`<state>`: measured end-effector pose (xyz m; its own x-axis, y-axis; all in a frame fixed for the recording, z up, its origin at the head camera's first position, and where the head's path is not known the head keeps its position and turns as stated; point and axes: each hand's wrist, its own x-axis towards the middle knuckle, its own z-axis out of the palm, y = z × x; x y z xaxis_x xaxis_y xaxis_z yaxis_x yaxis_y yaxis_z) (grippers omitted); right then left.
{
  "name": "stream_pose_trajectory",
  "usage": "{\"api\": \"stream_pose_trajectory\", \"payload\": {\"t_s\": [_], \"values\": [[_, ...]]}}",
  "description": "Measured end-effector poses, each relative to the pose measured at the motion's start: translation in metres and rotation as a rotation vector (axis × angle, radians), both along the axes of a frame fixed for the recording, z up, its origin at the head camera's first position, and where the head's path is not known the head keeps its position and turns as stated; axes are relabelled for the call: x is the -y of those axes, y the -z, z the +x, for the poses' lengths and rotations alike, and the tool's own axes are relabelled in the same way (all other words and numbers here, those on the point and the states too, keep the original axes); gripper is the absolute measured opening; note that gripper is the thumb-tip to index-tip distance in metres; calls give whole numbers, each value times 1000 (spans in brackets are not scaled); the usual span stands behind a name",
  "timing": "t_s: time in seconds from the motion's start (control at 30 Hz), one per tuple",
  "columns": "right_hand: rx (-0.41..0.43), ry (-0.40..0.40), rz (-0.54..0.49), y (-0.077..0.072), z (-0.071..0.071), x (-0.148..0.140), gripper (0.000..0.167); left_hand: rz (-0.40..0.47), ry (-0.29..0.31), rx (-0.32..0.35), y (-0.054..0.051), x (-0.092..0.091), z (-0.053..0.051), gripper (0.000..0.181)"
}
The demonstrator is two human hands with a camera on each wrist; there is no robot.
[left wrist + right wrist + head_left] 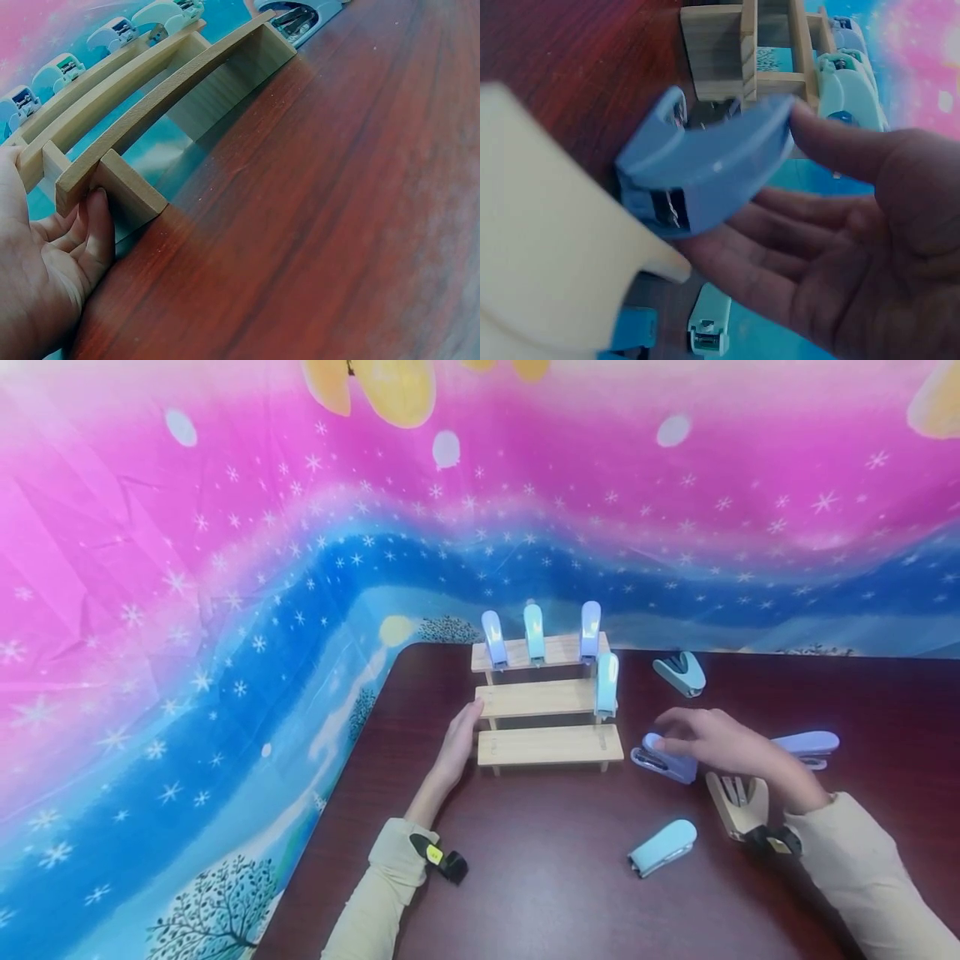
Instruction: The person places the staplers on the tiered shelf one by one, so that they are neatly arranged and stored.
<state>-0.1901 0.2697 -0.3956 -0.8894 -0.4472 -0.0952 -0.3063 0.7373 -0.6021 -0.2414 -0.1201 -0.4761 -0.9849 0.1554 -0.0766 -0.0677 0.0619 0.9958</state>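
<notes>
Mint-green plastic stapler (663, 847) nearest you on the dark red-brown table (525, 877), your right hand (712, 739) pinching a lavender plastic stapler (681, 768) just right of a three-tier pale wooden rack (543, 745), your left hand (455, 746) gripping its left end, four pastel staplers (534, 633) on its upper tiers.
</notes>
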Motion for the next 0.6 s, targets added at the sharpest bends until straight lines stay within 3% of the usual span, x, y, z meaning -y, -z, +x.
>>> {"api": "stream_pose_trajectory", "payload": {"t_s": [0.13, 0.27, 0.43, 0.6], "values": [[83, -96, -30, 1, 1, 0, 54, -7, -6, -14, 1, 1, 2, 64], [75, -140, -26, 0, 1, 1, 45, 0, -11, -15, 0, 0, 2, 65], [27, -36, -48, -6, 1, -2, 37, 8, -3, -11, 1, -1, 0, 66], [30, 105, -140, -28, 3, -12, 42, -23, -18, -19, -1, 1, 0, 70]]}}
